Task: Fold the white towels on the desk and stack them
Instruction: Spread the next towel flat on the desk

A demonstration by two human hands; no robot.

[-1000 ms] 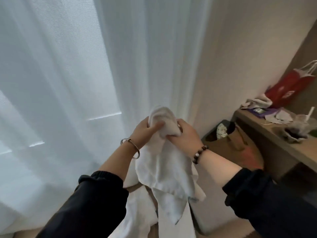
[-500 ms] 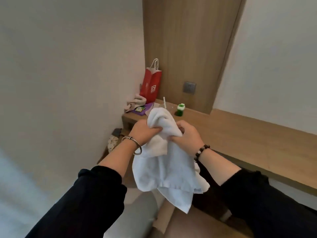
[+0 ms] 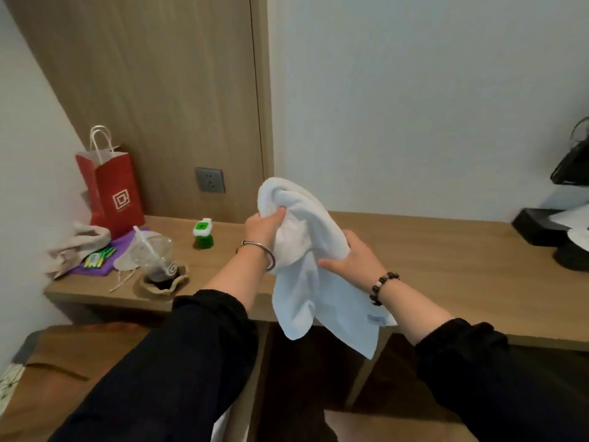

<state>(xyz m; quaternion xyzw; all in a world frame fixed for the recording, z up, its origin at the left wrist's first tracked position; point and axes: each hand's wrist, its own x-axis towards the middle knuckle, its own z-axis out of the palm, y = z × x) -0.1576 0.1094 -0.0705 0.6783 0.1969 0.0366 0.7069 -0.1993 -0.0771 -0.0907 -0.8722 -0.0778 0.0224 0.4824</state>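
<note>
A bunched white towel [image 3: 306, 282] hangs in the air in front of the wooden desk [image 3: 446, 266]. My left hand [image 3: 263, 228] grips its upper bunched part from the left, thumb pressed into the cloth. My right hand [image 3: 353, 260] holds the towel from the right, a little lower, its fingers partly hidden in the folds. The loose lower end with a small label dangles below the desk's front edge.
On the desk's left end stand a red paper bag [image 3: 110, 189], a plastic cup with a straw [image 3: 156, 260], a green bottle [image 3: 203, 235], a beige cloth [image 3: 76, 247] and a purple item [image 3: 102, 263]. Black objects [image 3: 554, 231] sit at the right end. A wall socket [image 3: 209, 180] is behind.
The view has swung right from the curtain to the desk. Both hands kept hold of the towel and now hold it above the desk's front edge.
</note>
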